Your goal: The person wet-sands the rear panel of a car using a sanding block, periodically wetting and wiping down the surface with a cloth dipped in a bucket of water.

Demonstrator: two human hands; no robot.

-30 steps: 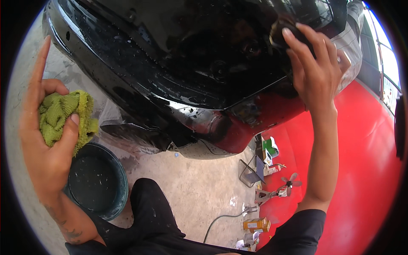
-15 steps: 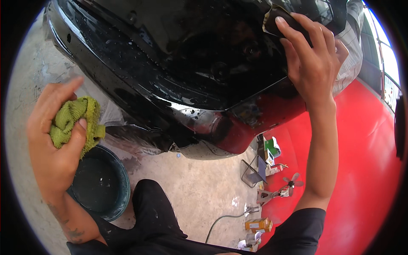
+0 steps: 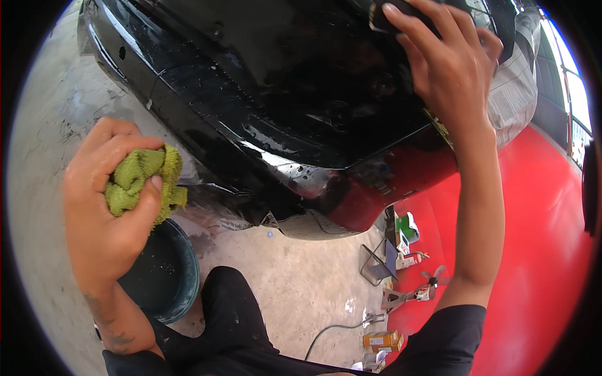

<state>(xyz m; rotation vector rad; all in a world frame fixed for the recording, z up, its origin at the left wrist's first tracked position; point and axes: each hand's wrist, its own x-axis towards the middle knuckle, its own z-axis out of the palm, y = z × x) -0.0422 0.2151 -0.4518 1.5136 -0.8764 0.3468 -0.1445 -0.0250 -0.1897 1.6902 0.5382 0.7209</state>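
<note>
A glossy black car body panel (image 3: 269, 81), speckled with water drops, fills the upper middle. My left hand (image 3: 106, 200) grips a crumpled yellow-green cloth (image 3: 135, 178) at the panel's left, above a dark round basin (image 3: 163, 269) on the floor. My right hand (image 3: 448, 75) is high on the panel, fingers pressed round a dark pad (image 3: 379, 20), which lies on the glossy surface and is mostly hidden under the fingers.
Newspaper masking (image 3: 511, 103) wraps the panel's right side, beside a red surface (image 3: 533, 238). On the pale floor (image 3: 295, 276) are a folding chair (image 3: 376, 263), fire extinguisher (image 3: 411, 258), fan (image 3: 433, 280), boxes (image 3: 382, 340) and a hose (image 3: 332, 327).
My right hand and pad have moved up and slightly left across the panel. My left hand has shifted right, its raised finger now curled over the cloth. The whole view has shifted slightly.
</note>
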